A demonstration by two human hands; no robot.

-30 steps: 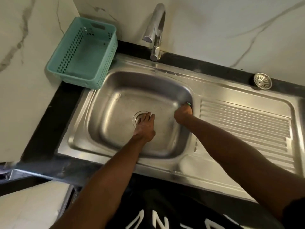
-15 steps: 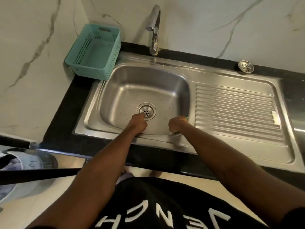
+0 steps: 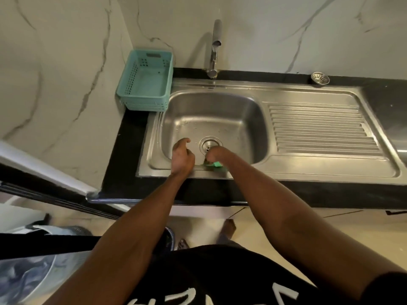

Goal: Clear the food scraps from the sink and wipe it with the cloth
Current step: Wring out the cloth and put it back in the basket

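Sink [image 3: 220, 102] basin holds both hands near the drain [image 3: 210, 144]. Left hand [image 3: 182, 156], at its 8 o'clock, hangs loosely curled, empty. Right hand [image 3: 214, 154], at 5 o'clock, grips a green scrap [image 3: 217, 164].

Left hand [image 3: 182, 155] loosely curled, empty; right hand [image 3: 217, 153] curled

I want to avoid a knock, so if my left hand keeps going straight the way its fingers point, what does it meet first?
Probably the far wall of the sink basin, since the left hand points up and away across bare steel, left of the drain. Depth is hard to judge from above.
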